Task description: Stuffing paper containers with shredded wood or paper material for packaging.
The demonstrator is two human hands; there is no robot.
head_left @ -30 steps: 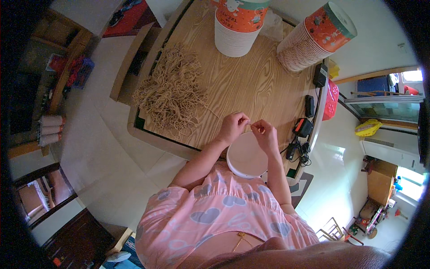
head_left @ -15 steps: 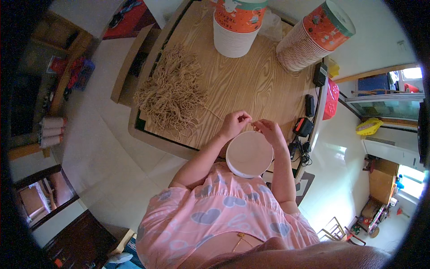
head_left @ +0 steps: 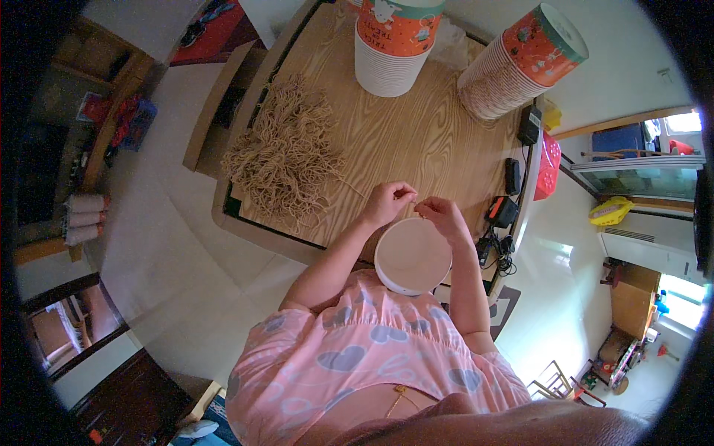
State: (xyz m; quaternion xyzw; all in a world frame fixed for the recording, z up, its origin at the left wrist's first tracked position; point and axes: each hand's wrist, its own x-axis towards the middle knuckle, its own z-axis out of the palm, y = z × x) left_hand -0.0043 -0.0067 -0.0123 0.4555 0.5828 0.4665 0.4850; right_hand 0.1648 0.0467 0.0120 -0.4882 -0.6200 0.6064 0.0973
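Just beyond the near edge of the table, my left hand [head_left: 389,203] is closed, thumb and fingers pinching a thin tan cord [head_left: 355,188] that trails from the left. Close beside it, my right hand [head_left: 443,217] is also closed in a pinch at the far right rim of a white paper bucket [head_left: 413,258]. A short bit of cord seems to show at its fingertips. The bucket rests against my front with its open mouth facing up. A tangled heap of tan cords [head_left: 282,152] lies on the table's left side.
Two stacks of nested paper buckets stand at the back: one upright stack [head_left: 393,67] and one leaning stack [head_left: 506,70] at the right. Black power adapters [head_left: 503,212] and cables [head_left: 507,256] line the right edge of the wood-grain table [head_left: 416,134]. A red plastic container [head_left: 548,165] sits beyond it.
My right hand has shifted slightly left, toward my left hand, and its fingers have changed position a little. The bucket has barely moved.
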